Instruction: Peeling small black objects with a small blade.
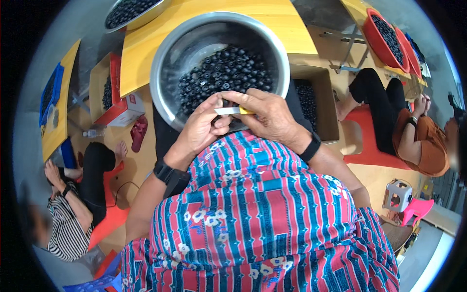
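Observation:
My right hand (272, 116) is closed around a small blade with a yellow handle (244, 111), its pale flat end pointing left toward the other hand. My left hand (202, 127) is pinched at the fingertips, meeting the right fingers; whatever sits between them is too small and covered to name. Both hands are over the near rim of a wide steel bowl (182, 46), which rests at my lap against the table. Many small, round, shiny black pieces (226, 73) with a hole or dimple lie in the bowl.
A yellow table (141, 53) lies beyond the bowl, with another metal basin (138, 19) of black pieces. Open cardboard boxes (326, 104) stand on both sides. Red basins (384, 41) are at the far right. Two people sit nearby, left and right. A slipper (139, 132) lies on the floor.

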`<state>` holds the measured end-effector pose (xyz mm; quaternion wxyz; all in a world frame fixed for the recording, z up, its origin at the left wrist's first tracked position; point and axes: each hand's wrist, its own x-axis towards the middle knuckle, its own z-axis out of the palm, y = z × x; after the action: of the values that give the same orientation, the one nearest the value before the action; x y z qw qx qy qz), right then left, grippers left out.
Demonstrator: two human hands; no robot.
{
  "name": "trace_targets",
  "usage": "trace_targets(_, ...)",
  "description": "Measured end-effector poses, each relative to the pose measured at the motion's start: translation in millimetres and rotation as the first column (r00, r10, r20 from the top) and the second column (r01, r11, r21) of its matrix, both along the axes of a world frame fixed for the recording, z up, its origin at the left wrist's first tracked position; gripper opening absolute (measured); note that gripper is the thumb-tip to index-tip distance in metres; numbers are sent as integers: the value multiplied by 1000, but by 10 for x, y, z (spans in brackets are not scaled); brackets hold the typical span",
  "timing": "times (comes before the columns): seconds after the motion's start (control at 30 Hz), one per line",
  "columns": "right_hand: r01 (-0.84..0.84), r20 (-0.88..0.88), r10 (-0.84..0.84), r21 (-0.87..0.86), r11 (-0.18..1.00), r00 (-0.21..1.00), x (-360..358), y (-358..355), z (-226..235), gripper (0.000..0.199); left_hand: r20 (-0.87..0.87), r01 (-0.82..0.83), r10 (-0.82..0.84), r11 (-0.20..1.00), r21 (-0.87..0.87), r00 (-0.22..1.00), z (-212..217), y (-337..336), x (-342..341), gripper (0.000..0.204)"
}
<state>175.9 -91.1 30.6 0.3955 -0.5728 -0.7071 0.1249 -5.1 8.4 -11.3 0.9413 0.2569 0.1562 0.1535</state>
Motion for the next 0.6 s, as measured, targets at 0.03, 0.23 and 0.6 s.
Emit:
trace_targets(0.03, 24, -24, -25, -38, 999, 999, -9, -4, 12, 49, 7, 33, -33, 998, 61, 999, 49, -6, -18, 16)
trace_targets(0.23, 206, -340, -255, -175, 963, 905, 31, 47, -132, 43, 19, 228, -233, 965, 130, 972, 434, 85, 42, 20)
trace_targets(0.6, 17, -569, -179, -278, 960, 802, -42, 114, -463, 41, -332, 481, -366, 781, 399, 870, 1319, -280, 1558, 27)
